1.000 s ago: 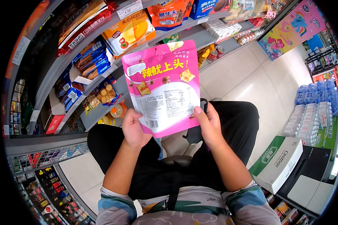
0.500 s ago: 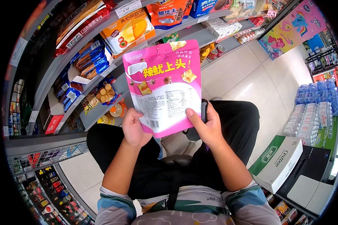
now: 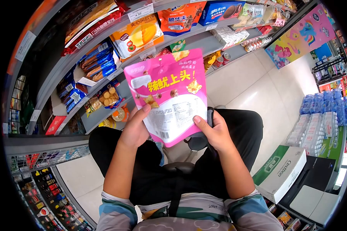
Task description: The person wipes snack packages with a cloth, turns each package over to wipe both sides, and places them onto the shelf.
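Note:
A pink and white snack bag (image 3: 169, 96) is held upright before me, its printed back with a barcode facing me. My left hand (image 3: 136, 127) grips its left edge, the thumb lying on the front and the other fingers behind it. At the lower right edge, my right hand (image 3: 214, 131) pinches the bag with the thumb on top; its fingers are mostly hidden. A dark object with a strap (image 3: 198, 142) is beside my right hand, partly behind the bag.
Shelves (image 3: 204, 40) with packaged biscuits (image 3: 137, 38) curve along the left and top. Cans (image 3: 222, 60) stand low on a shelf. At right are a Cestbon carton (image 3: 281, 173), bottled water packs (image 3: 320, 115) and a colourful pony panel (image 3: 302, 30). A wire basket (image 3: 50, 158) is at left.
My left hand has moved up along the bag's edge, its thumb now on the front. The bag has tilted and shifted slightly down. The view has shifted a little.

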`<action>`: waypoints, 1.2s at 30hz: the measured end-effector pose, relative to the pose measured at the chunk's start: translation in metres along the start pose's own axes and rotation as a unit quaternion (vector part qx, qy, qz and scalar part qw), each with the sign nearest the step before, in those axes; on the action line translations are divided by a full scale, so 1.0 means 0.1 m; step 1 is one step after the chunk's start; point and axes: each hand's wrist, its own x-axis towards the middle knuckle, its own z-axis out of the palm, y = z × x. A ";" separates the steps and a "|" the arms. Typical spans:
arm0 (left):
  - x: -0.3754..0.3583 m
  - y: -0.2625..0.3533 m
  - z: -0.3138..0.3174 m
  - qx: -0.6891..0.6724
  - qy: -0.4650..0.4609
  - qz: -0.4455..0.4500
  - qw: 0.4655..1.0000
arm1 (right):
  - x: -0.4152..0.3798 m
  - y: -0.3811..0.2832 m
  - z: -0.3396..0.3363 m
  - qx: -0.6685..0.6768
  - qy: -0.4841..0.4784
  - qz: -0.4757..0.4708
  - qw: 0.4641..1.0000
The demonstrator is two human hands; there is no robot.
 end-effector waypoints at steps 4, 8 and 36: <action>0.00 0.02 -0.04 0.025 0.032 0.014 0.999 | 0.01 0.10 -0.07 -0.060 -0.022 0.002 0.998; 0.00 0.00 -0.02 0.027 0.041 0.028 0.998 | 0.02 0.08 -0.03 -0.060 -0.016 0.009 0.998; 0.12 -0.53 0.36 0.738 -0.074 0.275 0.612 | -0.02 0.20 0.36 -0.200 0.071 -0.165 0.963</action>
